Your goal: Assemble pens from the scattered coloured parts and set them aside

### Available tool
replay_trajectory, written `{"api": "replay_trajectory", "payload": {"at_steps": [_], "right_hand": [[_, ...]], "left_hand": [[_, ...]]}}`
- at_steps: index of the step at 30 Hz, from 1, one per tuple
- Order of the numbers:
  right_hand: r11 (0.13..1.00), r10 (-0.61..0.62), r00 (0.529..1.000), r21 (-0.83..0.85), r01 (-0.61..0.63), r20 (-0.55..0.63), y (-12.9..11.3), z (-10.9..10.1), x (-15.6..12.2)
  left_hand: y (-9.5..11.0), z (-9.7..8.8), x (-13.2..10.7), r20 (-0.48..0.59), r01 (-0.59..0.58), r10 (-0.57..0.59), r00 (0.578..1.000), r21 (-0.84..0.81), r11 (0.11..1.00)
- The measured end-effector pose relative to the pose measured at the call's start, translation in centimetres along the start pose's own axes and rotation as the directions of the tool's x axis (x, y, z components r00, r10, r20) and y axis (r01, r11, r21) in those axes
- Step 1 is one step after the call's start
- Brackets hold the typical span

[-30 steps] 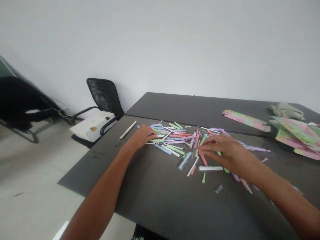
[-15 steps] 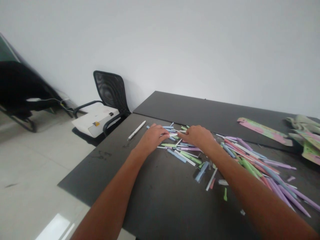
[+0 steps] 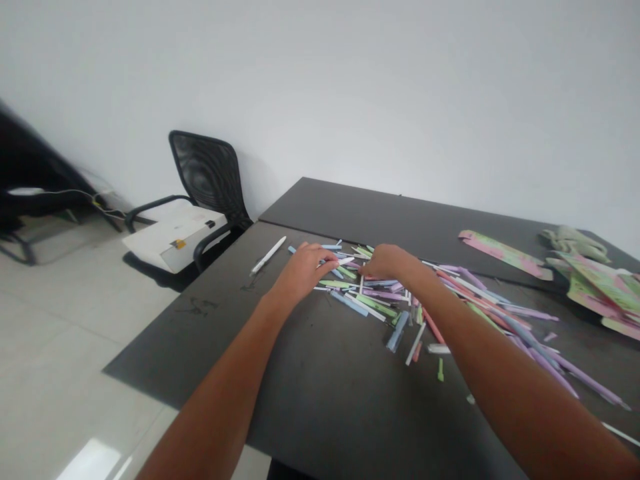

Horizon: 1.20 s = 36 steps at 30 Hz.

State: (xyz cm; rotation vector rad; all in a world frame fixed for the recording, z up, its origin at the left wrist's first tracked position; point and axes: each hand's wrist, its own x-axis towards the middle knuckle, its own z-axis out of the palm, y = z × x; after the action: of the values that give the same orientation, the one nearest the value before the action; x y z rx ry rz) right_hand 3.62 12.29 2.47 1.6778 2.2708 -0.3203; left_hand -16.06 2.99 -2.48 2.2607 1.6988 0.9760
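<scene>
- The left hand (image 3: 303, 273) lies at the near-left end of a loose pile of colored paper strips (image 3: 373, 293), on a dark table (image 3: 320, 407). Its fingers (image 3: 325, 263) sit close together and reach over the strips; whether they pinch anything cannot be told.
- The right hand (image 3: 389, 262) is just beside the left, over the pile's far side. Its fingers curl down behind the back of the hand, so their grip cannot be made out.
- The pile is blue, green, pink, purple and white, and the strips cross at all angles. The hands cover part of it.
- More long strips (image 3: 543, 343) fan out to the right, partly hidden by the right forearm (image 3: 480, 347), which cuts off their near ends.
- A white pen (image 3: 268, 256) lies left of the pile, near the left hand, not touching it.
- Printed pink-and-green paper sheets (image 3: 605, 287) and a crumpled cloth (image 3: 570, 241) lie at the far right, cut off by the frame's edge.
- Beyond the table stands a black mesh chair (image 3: 207, 175).
</scene>
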Motion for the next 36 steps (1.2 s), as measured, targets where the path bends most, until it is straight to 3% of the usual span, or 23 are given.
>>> {"api": "replay_trajectory", "payload": {"at_steps": [8,14,18,23,32,36], "right_hand": [[0.97,-0.075,0.994,0.224,0.091,-0.077,1.6,-0.2,-2.9],[0.879,-0.076,0.943,0.424,0.216,-0.324,2.9,1.4,-6.7],[0.774,-0.053,0.86,0.524,0.357,-0.508,4.3,3.0,-9.5],[0.628,0.088,0.75,0.621,0.469,-0.656,7.0,4.3,-13.1],[0.255,0.385,0.625,0.729,0.636,-0.68,9.6,5.4,-18.5],[0.187,0.416,0.607,0.717,0.672,-0.677,9.0,5.7,-19.9]], "left_hand": [[0.9,0.3,-0.1,-0.076,0.077,-0.089,0.993,-0.143,0.987],[2.2,0.9,-0.3,-0.164,0.114,-0.162,0.973,-0.27,0.956],[3.8,1.4,-0.6,-0.191,0.111,-0.188,0.963,-0.353,0.929],[6.9,1.7,-1.4,-0.128,0.09,-0.163,0.978,-0.443,0.892],[12.0,2.8,-4.6,0.053,-0.006,0.032,0.998,-0.431,0.902],[12.7,3.1,-5.3,-0.005,-0.122,0.126,0.992,-0.285,0.951]]}}
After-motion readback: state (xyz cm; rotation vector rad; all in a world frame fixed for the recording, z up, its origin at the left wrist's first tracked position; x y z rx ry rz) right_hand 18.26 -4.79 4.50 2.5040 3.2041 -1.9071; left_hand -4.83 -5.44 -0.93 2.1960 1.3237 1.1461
